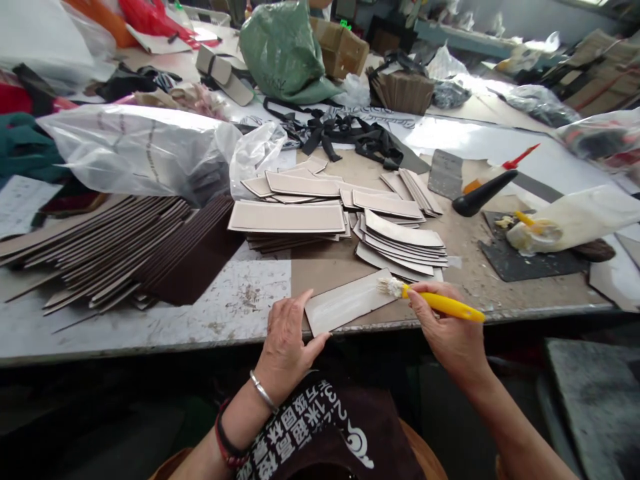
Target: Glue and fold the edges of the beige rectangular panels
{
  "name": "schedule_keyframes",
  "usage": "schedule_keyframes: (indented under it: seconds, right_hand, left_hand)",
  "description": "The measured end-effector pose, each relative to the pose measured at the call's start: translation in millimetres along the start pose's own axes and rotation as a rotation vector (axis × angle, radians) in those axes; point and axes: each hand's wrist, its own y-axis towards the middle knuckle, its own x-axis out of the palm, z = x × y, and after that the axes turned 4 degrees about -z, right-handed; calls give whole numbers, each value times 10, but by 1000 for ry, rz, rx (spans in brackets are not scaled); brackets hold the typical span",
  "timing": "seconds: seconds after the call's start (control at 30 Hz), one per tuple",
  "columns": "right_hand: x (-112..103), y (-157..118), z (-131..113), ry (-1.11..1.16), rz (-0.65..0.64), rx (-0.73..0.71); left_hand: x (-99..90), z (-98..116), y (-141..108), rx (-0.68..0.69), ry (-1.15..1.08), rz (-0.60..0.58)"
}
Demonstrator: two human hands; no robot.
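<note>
My left hand (289, 337) grips the left end of a flat rectangular panel (345, 305) at the table's front edge, thumb on the near side and fingers on the far side. Whitish wet streaks cover much of its upper face. In my right hand (445, 327) is a yellow-handled brush (450, 305), its white-coated bristles touching the panel's right end. Just beyond lie a stack of curved pale pieces (400, 240) and a pile of straight beige strips (287, 218).
Dark-brown and grey strips (120, 247) fan out at the left. A white container (575, 220) with a yellow tool lies at the right, near a black-handled tool (483, 193). Clear plastic bags (145, 147), black straps (350, 133) and a green sack (283, 50) stand farther back.
</note>
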Motion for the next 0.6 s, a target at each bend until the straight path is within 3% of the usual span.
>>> schedule_keyframes:
  seconds: [0.1, 0.2, 0.3, 0.4, 0.53, 0.6]
  right_hand:
    - [-43, 3, -57, -73, 7, -199]
    - [-14, -31, -89, -189, -90, -335]
    - [92, -122, -183, -291, -161, -396]
    - [181, -222, -365, -216, -212, -468]
    - [110, -197, -463, 9, -270, -492]
    - [49, -110, -376, -46, -245, -477]
  left_hand:
    - [15, -16, -8, 13, 9, 16]
    - [21, -43, -27, 41, 19, 19]
    - [5, -62, -59, 82, 18, -2]
    - [-16, -69, -91, 94, 18, -21]
    - [-14, -75, -108, 80, 23, -7]
    - [-5, -79, -108, 74, 23, -3]
